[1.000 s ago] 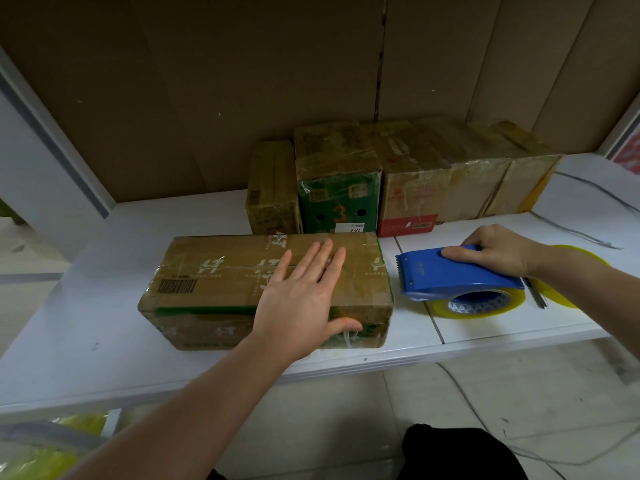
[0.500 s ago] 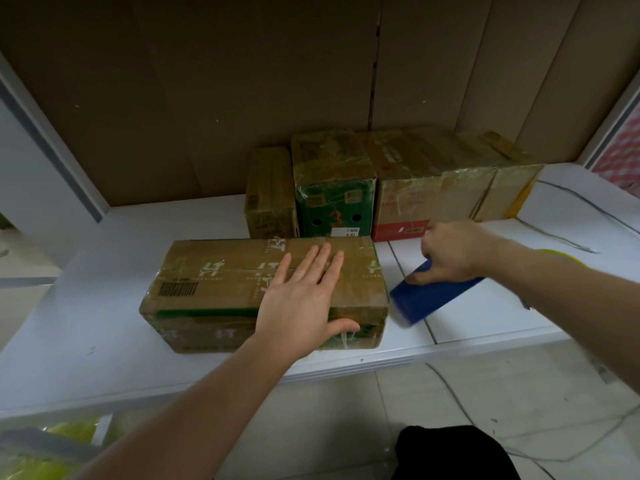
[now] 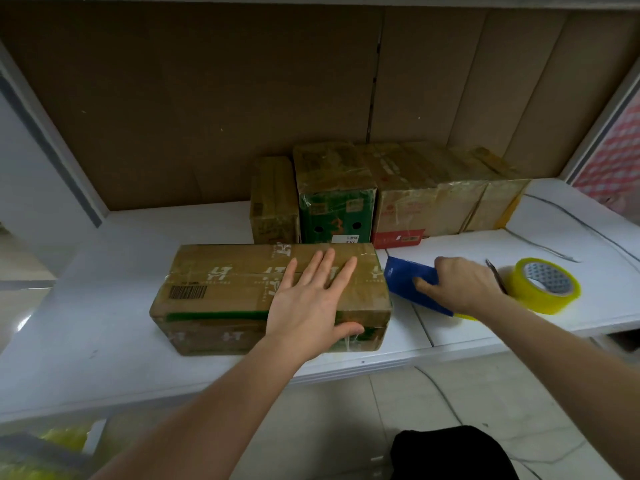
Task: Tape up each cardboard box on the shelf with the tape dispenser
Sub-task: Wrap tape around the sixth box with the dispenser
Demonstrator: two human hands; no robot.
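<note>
Up off the shelf comes the blue tape dispenser (image 3: 412, 284), lifted from where it lay flat a second ago and now tilted right beside the front box's right end. Right hand (image 3: 462, 285) has its fingers curled tight around the handle. Left hand (image 3: 313, 301) lies flat, fingers straight and spread on top of the front cardboard box (image 3: 242, 289), thumb hooked over the near face. That box is closed; its contents can't be seen. Behind it, a row of taped boxes (image 3: 381, 192) stands against the back wall. A spare yellow tape roll (image 3: 543, 285) lies just right of the hand. White shelf (image 3: 114, 306) has open room to the left; the box sits near the front edge.
</note>
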